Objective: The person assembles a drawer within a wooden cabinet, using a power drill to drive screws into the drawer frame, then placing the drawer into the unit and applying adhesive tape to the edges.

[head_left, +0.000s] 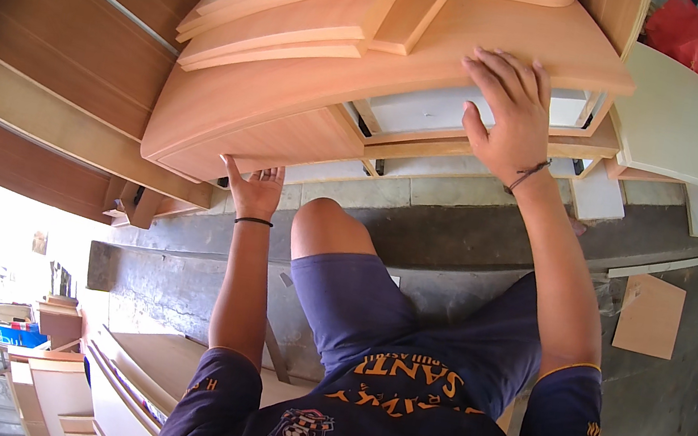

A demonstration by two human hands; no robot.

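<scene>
A large light-brown laminated board [296,88] lies tilted in front of me on top of a stack of wooden parts. My left hand [255,189] reaches under its near lower edge, palm up, fingers touching the underside. My right hand [509,116] rests flat on the board's top face near its right end, fingers spread. Several smaller brown boards [298,16] and a short block [411,15] lie on top of the big board. My bent knee [325,224] is just below the board's edge.
Dark brown panels [77,42] lean at the left. Cream-white boards [683,124] lie at the right, a small brown square board [649,314] on the concrete floor [665,401]. A red bag [684,29] sits at the top right. More pale boards [107,389] stack at the lower left.
</scene>
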